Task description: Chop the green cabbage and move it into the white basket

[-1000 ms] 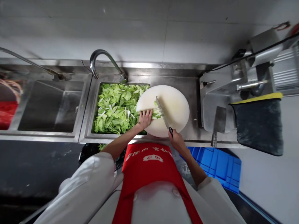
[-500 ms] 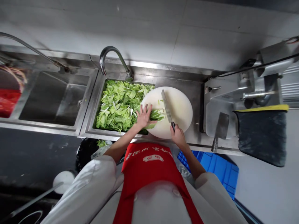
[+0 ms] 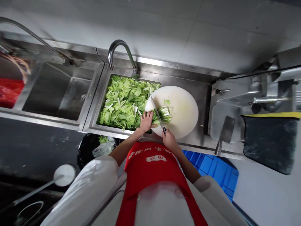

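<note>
A round white cutting board (image 3: 184, 110) lies beside and partly over a sink full of cut leafy greens (image 3: 124, 102). On its left part rests a bunch of greens (image 3: 166, 114) with pale stalks. My left hand (image 3: 146, 121) lies on the left end of the bunch, fingers spread. My right hand (image 3: 169, 139) is wrapped round the black handle of a knife (image 3: 157, 112), whose blade lies across the bunch just right of my left hand. A small green scrap (image 3: 167, 102) sits above the bunch.
A curved faucet (image 3: 121, 42) stands behind the greens. Further left is another steel sink (image 3: 56, 91). To the right are a cleaver (image 3: 227, 129), a dark cloth (image 3: 270, 141) and a plastic tub (image 3: 215, 116). A blue crate (image 3: 216, 171) and a black bin (image 3: 88, 150) are below the counter.
The knife has moved left, from the right of the bunch to across it, with my right hand. My left hand has stayed by the board's left edge. The whole view has shifted slightly.
</note>
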`<state>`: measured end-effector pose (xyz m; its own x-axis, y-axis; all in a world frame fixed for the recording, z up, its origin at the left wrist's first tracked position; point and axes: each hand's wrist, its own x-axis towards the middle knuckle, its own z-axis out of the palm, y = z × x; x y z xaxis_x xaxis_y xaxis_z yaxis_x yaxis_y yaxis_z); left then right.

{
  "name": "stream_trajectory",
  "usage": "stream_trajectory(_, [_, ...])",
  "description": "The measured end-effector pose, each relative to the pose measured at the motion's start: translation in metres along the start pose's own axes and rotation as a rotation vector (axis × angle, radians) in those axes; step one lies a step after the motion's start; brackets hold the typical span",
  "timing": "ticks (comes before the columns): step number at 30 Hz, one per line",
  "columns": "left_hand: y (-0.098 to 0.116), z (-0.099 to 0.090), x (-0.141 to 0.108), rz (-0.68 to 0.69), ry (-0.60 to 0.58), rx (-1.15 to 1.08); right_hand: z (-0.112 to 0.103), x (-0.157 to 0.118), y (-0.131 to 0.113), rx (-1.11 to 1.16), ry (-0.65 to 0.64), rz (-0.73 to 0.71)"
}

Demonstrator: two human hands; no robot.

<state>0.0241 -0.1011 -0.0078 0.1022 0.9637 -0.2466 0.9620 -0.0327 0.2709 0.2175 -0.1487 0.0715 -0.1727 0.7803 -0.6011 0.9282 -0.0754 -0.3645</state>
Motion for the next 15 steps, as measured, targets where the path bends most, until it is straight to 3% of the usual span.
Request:
stream_trajectory(3, [0.000,0.003,0.004,-0.007,0.033,0.003,0.001,0.016,-0.002,0.014,0.028,-0.011])
stream_trajectory(6, [-0.020,0.002,0.005,-0.069,0.054,-0.075,-0.004,0.023,0.010,0.064,0.052,-0.052])
stream_trajectory(9, [-0.062,-0.009,0.003,-0.314,0.116,-0.157,-0.012,0.012,0.033,0.170,0.119,-0.111])
stream_trajectory(12, [-0.097,-0.029,0.003,-0.549,0.157,-0.131,-0.025,-0.008,0.061,0.281,0.274,-0.149])
stream_trajectory(13, [-0.099,-0.035,0.005,-0.531,0.167,-0.119,-0.030,-0.013,0.070,0.294,0.327,-0.139])
stream_trajectory(15, [-0.084,-0.041,0.013,-0.345,0.145,-0.133,-0.040,-0.016,0.087,0.253,0.417,-0.067])
